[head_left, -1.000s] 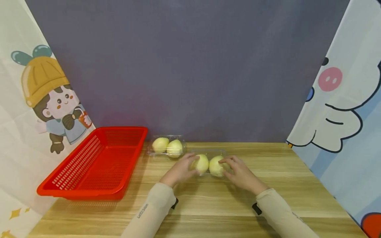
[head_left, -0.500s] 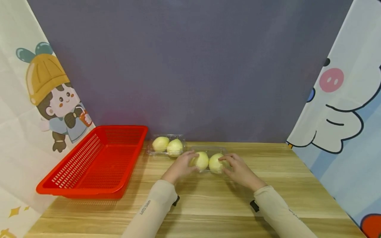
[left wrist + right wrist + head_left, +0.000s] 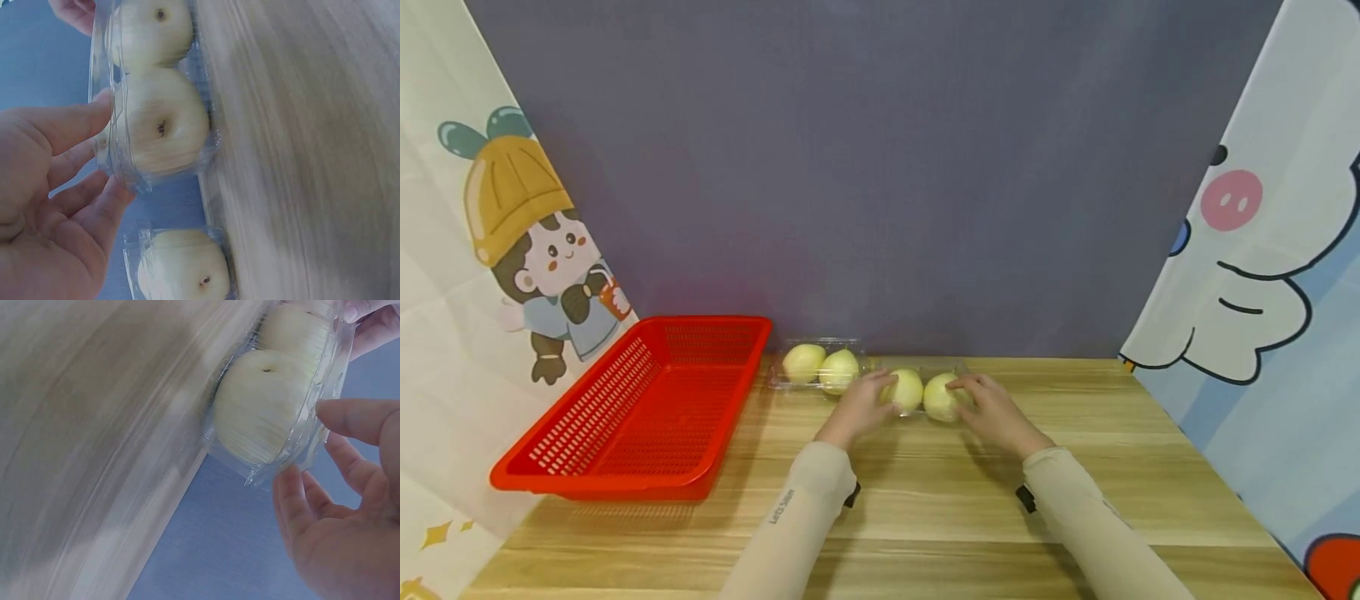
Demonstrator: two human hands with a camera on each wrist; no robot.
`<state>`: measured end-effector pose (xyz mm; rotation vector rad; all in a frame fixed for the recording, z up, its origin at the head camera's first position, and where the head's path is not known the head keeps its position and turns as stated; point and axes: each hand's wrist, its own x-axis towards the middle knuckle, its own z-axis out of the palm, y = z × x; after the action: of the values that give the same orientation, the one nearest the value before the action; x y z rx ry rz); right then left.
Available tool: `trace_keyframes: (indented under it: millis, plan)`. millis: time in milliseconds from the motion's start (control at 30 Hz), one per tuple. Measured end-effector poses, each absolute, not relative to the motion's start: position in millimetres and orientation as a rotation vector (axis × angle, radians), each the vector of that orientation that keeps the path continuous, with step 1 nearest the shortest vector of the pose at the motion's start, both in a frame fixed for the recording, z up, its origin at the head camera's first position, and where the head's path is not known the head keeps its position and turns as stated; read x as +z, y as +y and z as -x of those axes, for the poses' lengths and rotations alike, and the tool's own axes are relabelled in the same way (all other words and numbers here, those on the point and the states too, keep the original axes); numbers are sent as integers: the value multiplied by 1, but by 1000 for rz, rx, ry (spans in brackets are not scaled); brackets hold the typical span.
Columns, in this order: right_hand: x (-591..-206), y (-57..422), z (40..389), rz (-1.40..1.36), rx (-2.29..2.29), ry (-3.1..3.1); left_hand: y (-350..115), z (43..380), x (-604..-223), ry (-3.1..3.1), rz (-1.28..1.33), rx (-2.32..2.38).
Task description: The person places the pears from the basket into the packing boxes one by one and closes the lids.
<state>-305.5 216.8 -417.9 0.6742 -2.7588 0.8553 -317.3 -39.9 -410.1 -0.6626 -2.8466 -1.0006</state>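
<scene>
A lidded clear plastic box point(image 3: 936, 365) with two pale yellow pears point(image 3: 905, 393) is held between both hands at the back of the table. My left hand point(image 3: 859, 408) grips its left end; in the left wrist view the thumb and fingers point(image 3: 112, 199) pinch the box's rim. At the other end, my right hand point(image 3: 998, 414) holds it the same way, its fingers point(image 3: 290, 494) on the rim in the right wrist view. Close by on the left stands a second clear box point(image 3: 782, 385), also with two pears point(image 3: 838, 372).
A red plastic basket point(image 3: 718, 433) with slotted walls stands on the left of the wooden table point(image 3: 940, 542). Behind the table hangs a grey cloth point(image 3: 880, 183). Printed curtains point(image 3: 1277, 333) flank both sides.
Both hands have moved the box of pears away from me, toward the grey cloth, bringing it almost level with the second box. The basket and second box have not moved.
</scene>
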Motion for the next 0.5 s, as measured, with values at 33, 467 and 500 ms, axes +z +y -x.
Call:
trace_keyframes:
  millis: [33, 467, 500]
  plan:
    - [-418, 217, 306, -668, 860, -2759, -39, 317, -410, -2847, 657, -993]
    - [-416, 212, 324, -678, 851, -2719, -33, 326, -413, -2841, 585, -961]
    - [-417, 212, 325, -675, 849, -2713, -32, 327, -413, -2843, 573, -959]
